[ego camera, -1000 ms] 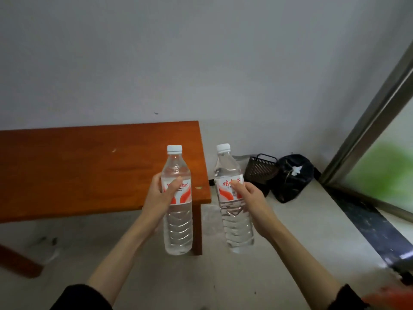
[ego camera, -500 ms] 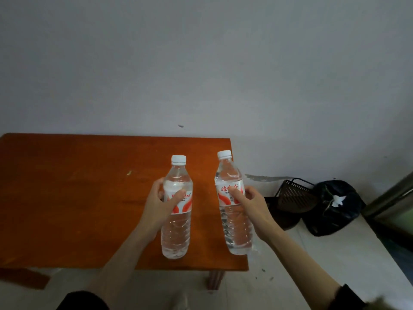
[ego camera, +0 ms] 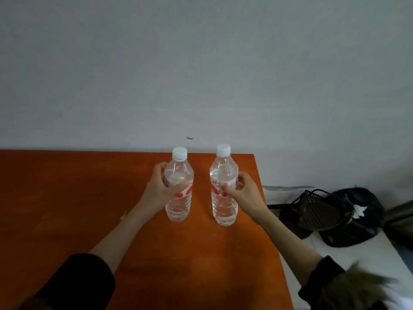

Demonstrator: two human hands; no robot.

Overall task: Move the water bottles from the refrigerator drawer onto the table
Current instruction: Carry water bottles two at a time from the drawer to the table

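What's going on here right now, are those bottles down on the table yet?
A person holds two clear water bottles upright over the orange wooden table, one in each hand. The left hand grips the left bottle around its label, and the right hand grips the right bottle the same way. Both bases look at or just above the tabletop; contact cannot be told. Neither hand has let go. A dark basket and a black bag lie on the floor to the right.

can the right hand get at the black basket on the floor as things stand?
Probably not yet: the right hand is over the table, its grip full with a water bottle. The black basket lies unobstructed beside the table.
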